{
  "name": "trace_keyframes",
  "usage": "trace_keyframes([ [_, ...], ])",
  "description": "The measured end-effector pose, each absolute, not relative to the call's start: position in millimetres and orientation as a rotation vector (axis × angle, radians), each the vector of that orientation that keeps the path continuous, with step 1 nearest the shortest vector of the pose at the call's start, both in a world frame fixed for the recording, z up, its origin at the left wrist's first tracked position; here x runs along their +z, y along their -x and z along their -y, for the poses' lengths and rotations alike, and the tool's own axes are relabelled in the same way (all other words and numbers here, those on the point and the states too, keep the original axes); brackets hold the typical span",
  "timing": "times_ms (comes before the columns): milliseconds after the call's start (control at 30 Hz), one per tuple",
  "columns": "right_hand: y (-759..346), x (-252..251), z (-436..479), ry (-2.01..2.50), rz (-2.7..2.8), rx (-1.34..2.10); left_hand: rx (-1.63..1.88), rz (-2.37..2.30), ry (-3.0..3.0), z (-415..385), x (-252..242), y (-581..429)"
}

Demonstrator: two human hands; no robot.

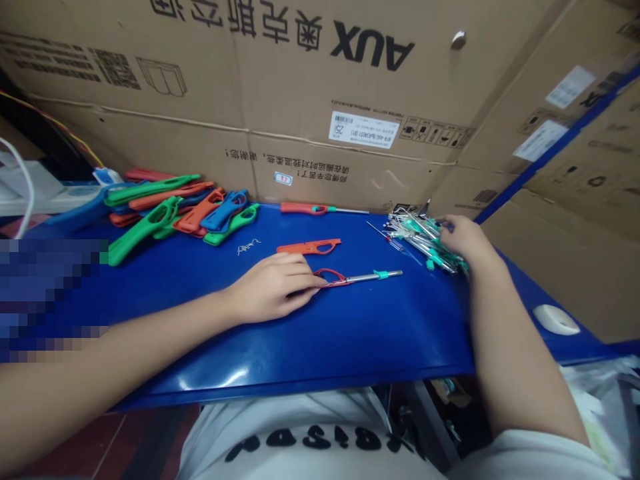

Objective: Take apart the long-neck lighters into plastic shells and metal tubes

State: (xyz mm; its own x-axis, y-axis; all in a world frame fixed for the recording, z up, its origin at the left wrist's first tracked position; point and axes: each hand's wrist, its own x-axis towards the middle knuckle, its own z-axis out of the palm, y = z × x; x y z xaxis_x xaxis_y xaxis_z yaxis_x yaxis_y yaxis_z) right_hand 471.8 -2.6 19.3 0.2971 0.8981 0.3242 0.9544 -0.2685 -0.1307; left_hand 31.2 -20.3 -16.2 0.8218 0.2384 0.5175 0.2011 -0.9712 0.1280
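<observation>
My left hand [280, 287] is closed over the grip of a red long-nosed lighter [336, 277], holding it low on the table. Its metal tube [373, 276] points right and carries a small green piece. Just behind lies an orange lighter handle shell [310, 247]. Over at the right, my right hand [463, 237] has curled fingers at the edge of a heap of metal lighter tubes with green parts [425, 240]; whatever its fingertips pinch is hidden. A screwdriver with a clear and red handle [394, 243] rests beside the heap.
Green, orange and blue handle shells [200, 210] are piled at the back left. Another red lighter [305, 209] lies along the cardboard wall [280, 120]. Small wire bits [249, 247] are on the blue table [320, 347]. A white roll-like object [556, 320] sits near the right edge.
</observation>
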Motion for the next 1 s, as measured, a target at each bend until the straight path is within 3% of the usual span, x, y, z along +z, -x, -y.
trace_keyframes([
  [400, -442, -3, -6, 2.075, 1.697, -0.449, 0.758, -0.634, -2.857, 15, -16, -31],
  [1000, -443, -11, -17, 2.288, 1.672, -0.185, 0.655, -0.642, -2.809, 13, -17, -31],
])
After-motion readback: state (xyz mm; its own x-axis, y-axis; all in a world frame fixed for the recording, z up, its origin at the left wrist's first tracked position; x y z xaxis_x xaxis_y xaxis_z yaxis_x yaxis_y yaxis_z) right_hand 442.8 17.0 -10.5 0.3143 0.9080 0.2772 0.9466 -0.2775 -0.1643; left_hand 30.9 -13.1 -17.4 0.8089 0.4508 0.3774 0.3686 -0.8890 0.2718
